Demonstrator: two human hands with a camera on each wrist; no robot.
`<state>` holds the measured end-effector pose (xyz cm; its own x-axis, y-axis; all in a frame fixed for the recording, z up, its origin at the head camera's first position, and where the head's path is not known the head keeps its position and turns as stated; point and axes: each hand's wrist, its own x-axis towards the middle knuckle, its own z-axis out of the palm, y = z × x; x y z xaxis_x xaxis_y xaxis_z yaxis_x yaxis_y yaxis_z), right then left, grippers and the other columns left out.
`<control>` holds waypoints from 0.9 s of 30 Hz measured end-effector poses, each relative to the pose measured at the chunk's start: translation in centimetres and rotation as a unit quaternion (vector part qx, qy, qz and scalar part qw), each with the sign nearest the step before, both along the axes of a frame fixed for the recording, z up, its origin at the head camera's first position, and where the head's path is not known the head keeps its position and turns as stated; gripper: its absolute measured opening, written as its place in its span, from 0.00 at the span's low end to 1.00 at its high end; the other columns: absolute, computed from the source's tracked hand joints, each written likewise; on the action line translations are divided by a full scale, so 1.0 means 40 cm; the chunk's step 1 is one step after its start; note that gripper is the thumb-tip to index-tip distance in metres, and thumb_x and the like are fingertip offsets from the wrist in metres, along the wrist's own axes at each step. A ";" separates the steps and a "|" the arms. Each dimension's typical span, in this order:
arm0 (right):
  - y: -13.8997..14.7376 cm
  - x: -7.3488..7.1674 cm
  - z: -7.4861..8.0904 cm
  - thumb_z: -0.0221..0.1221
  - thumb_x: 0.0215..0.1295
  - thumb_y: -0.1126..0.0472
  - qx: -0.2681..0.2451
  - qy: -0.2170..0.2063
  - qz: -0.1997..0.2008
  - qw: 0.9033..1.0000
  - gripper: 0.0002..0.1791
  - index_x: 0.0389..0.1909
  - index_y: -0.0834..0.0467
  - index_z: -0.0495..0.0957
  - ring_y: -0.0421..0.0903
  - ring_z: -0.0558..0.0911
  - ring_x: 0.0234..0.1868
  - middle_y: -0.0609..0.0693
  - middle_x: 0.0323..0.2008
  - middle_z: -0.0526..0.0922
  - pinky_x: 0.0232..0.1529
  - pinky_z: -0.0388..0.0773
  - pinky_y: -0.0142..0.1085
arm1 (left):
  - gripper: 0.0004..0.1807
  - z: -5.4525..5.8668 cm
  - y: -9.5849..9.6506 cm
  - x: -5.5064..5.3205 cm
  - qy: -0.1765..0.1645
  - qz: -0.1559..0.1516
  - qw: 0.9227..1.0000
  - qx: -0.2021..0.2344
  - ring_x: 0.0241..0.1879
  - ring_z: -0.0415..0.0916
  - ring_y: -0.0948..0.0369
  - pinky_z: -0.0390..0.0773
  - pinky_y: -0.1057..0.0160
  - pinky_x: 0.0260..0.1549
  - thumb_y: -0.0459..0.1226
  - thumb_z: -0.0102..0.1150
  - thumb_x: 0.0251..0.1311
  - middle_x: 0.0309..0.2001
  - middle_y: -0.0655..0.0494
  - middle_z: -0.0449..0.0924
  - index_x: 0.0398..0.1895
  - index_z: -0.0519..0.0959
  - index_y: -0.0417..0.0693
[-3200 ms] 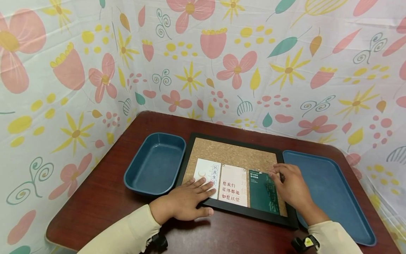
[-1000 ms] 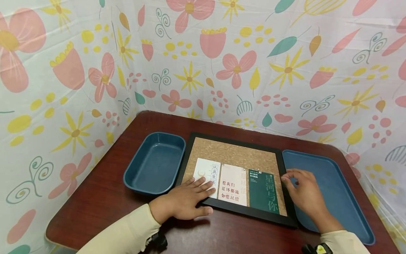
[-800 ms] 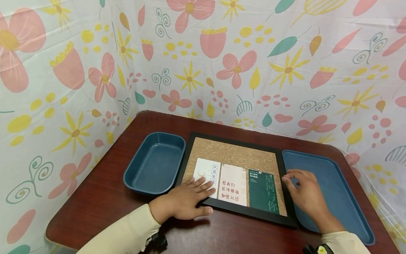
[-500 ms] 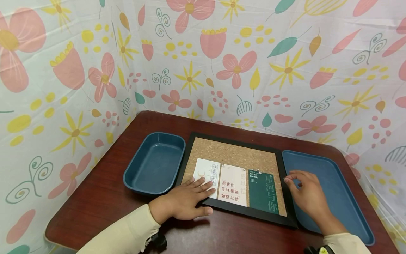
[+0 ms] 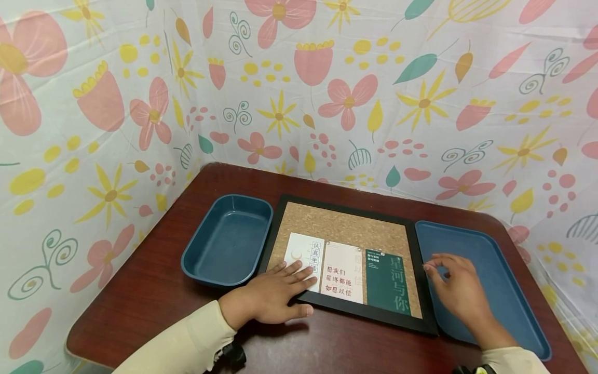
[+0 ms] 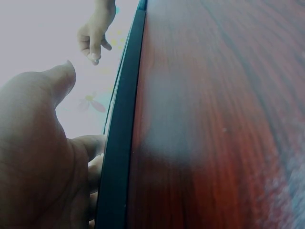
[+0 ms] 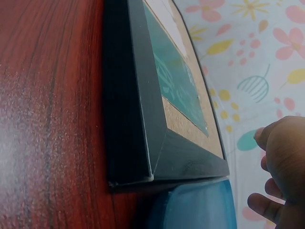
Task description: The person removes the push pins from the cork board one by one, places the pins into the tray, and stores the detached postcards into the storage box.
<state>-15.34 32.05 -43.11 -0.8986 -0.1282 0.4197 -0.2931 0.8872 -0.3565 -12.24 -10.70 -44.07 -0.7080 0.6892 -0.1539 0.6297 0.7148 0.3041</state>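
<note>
My left hand [image 5: 280, 296] lies with spread fingers across the white card [image 5: 303, 249] and the near frame edge of the corkboard [image 5: 345, 221]. A pale pink card [image 5: 343, 270] and a dark green card [image 5: 380, 283] lie beside it on the cork, with small clear pins [image 5: 383, 253] at their top edges. Just past the board's right frame, my right hand [image 5: 460, 291] hovers, thumb and index finger together. Between those fingertips it pinches a tiny shiny pushpin [image 6: 96, 61], seen in the left wrist view. In the right wrist view the fingertips are partly cut off.
A deep blue bin [image 5: 229, 244] stands left of the board. A flat blue tray [image 5: 495, 280] lies at its right, partly under my right hand. Everything rests on a dark red wooden table [image 5: 154, 296], with flowered cloth [image 5: 327, 104] hanging behind.
My right hand has moved from the green card's top right corner to the right, beyond the frame, uncovering the card. In the last second it drifts slightly further right. My left hand stays put.
</note>
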 end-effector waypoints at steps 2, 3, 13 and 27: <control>0.002 0.001 0.000 0.67 0.68 0.66 0.000 0.002 -0.001 1.000 0.02 0.36 0.61 0.84 0.66 0.70 0.57 0.64 0.52 0.80 0.38 0.79 0.55 | 0.44 -0.002 0.000 0.000 0.001 0.000 1.000 0.000 0.81 0.36 0.56 0.41 0.47 0.77 0.71 0.26 0.71 0.82 0.62 0.46 0.83 0.54 0.62; 0.004 0.002 0.000 0.67 0.68 0.66 0.000 0.001 -0.003 1.000 0.02 0.36 0.61 0.84 0.66 0.70 0.56 0.64 0.52 0.80 0.39 0.79 0.56 | 0.44 -0.002 0.000 0.000 0.001 -0.001 1.000 0.000 0.81 0.36 0.56 0.41 0.48 0.77 0.71 0.26 0.71 0.82 0.62 0.46 0.83 0.54 0.62; 0.021 0.002 -0.004 0.68 0.67 0.66 0.001 0.007 -0.014 1.000 0.02 0.35 0.60 0.84 0.65 0.71 0.56 0.64 0.52 0.81 0.39 0.78 0.51 | 0.44 -0.003 0.000 0.000 -0.001 -0.002 1.000 -0.001 0.81 0.35 0.56 0.40 0.47 0.77 0.72 0.26 0.71 0.82 0.62 0.45 0.83 0.54 0.62; 0.043 0.008 -0.010 0.69 0.64 0.67 0.002 0.023 -0.020 1.000 0.02 0.34 0.60 0.85 0.64 0.72 0.54 0.63 0.50 0.82 0.36 0.73 0.40 | 0.44 -0.004 0.000 -0.001 -0.005 0.000 1.000 -0.002 0.81 0.35 0.57 0.40 0.48 0.77 0.72 0.25 0.71 0.82 0.63 0.45 0.83 0.53 0.62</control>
<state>-15.01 33.78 -43.49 -0.8828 -0.0938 0.4602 -0.2726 0.9003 -0.3393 -12.28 -10.69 -44.23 -0.7059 0.6893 -0.1630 0.6275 0.7153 0.3075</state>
